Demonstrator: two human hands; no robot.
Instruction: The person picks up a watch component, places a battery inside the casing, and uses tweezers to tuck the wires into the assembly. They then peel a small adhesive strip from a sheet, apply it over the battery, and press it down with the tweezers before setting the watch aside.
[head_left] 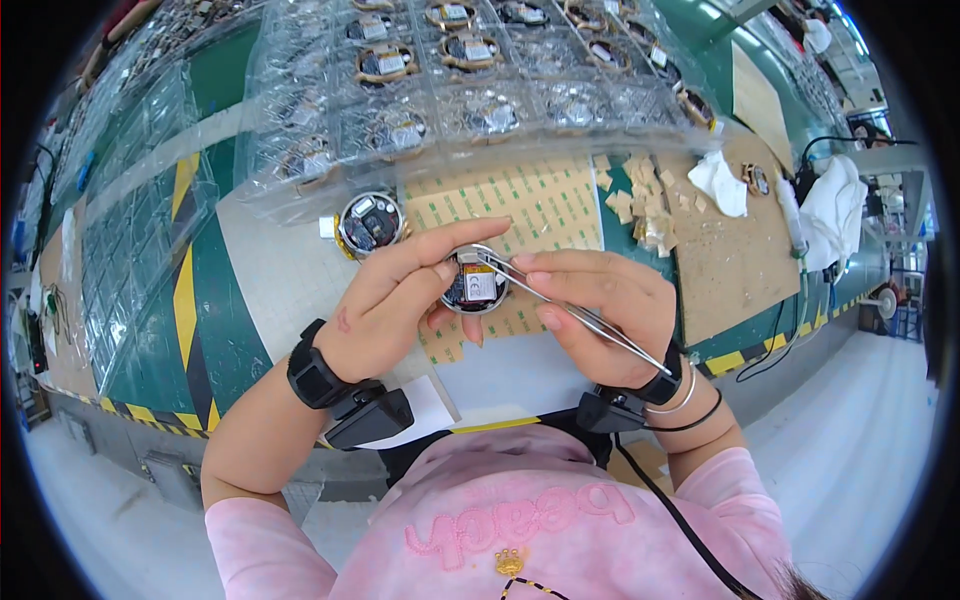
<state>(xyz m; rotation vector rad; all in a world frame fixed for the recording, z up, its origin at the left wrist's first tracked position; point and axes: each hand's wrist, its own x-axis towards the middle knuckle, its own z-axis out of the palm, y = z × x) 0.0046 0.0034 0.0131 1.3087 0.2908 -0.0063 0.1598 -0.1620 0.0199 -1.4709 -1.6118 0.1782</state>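
Note:
In my left hand [385,300] is a small round watch case [479,288], its inside turned up, showing dark parts and a silver-white battery. Thumb and fingers close around its left side and lower rim. My right hand [622,300] pinches metal tweezers [612,335], whose tips reach the upper inner part of the case. Whether the tips grip anything is too small to tell. Just beyond my left hand, a second round watch case [371,224] rests on the grey mat, a small white piece at its left side.
Under my hands lies a tan sheet with green marks [545,205]. Clear plastic trays [520,80] holding several watch parts stand at the back. On the right, a brown board [735,265] carries a white cloth [718,183] and tan paper scraps [650,210] lie beside it.

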